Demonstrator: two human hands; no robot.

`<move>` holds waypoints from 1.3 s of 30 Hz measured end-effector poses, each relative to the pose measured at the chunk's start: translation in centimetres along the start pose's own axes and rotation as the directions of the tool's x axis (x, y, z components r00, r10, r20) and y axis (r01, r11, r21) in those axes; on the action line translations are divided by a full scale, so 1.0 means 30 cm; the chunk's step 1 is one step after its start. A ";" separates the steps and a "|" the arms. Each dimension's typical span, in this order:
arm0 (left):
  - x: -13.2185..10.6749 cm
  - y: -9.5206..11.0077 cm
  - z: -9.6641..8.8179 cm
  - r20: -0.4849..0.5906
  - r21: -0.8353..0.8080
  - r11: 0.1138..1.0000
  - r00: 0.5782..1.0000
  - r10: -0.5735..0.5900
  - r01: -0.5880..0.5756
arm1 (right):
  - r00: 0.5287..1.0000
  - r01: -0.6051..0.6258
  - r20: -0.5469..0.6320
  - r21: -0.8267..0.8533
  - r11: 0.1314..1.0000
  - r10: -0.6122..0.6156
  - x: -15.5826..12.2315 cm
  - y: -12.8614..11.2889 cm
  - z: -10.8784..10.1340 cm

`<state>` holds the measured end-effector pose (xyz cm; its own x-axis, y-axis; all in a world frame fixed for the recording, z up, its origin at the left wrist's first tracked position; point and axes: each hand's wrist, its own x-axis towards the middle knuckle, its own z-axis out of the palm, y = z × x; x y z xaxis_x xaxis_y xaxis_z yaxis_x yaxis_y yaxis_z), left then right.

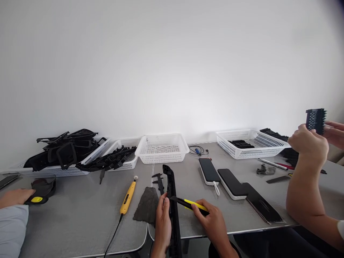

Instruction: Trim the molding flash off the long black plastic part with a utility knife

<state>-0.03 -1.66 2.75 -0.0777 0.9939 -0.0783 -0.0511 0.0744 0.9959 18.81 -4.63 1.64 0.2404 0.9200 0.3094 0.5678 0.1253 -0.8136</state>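
This place looks like a small workshop for plastic parts. On the grey tabletop [80, 211] stand white baskets [162, 147] with black plastic parts [67, 148]. A caliper [160, 182] and a yellow hand tool [128, 197] lie near them.

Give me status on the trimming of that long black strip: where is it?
Done: cannot tell; the middle white basket shows nothing in it. In hand: left hand steadies the long black strip, right hand holds the yellow utility knife against it. Left: black parts piled in the left baskets look unhandled.

Bare table [80, 215] lies open leftward; grey cloth [146, 206] and yellow tool [128, 197] crowd the centre.
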 end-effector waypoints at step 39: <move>0.035 -0.077 -0.005 -0.198 0.018 0.997 0.978 0.072 -0.070 | 0.997 0.022 0.076 0.005 1.000 -0.022 -0.020 0.005 -0.024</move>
<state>-0.15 -0.80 0.37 -0.2768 0.9608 -0.0136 -0.0278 0.0062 0.9996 19.31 -5.42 1.69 0.1672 0.9426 0.2890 0.5688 0.1472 -0.8092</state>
